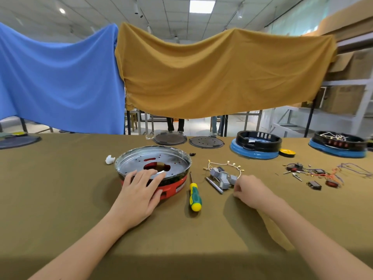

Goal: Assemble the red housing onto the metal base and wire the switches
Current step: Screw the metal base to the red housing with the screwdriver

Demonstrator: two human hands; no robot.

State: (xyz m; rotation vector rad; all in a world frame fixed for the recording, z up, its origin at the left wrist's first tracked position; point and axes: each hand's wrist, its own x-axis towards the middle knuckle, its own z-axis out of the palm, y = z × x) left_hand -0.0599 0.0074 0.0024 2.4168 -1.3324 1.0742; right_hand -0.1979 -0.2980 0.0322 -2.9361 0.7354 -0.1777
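Sitting on the red housing (171,187), the metal base (153,161) is under the flat left hand (139,194), while the curled right hand (251,190) pinches the unwired switches (223,177).

You have 1 view only, from the camera on your head, looking forward and down across the olive-covered table (60,199). Your forearms enter from the near edge, so the near tabletop sits close beneath the lens. The wide angle also takes in the blue cloth (56,81) and mustard cloth (218,73) hung at the far side, with ceiling above.
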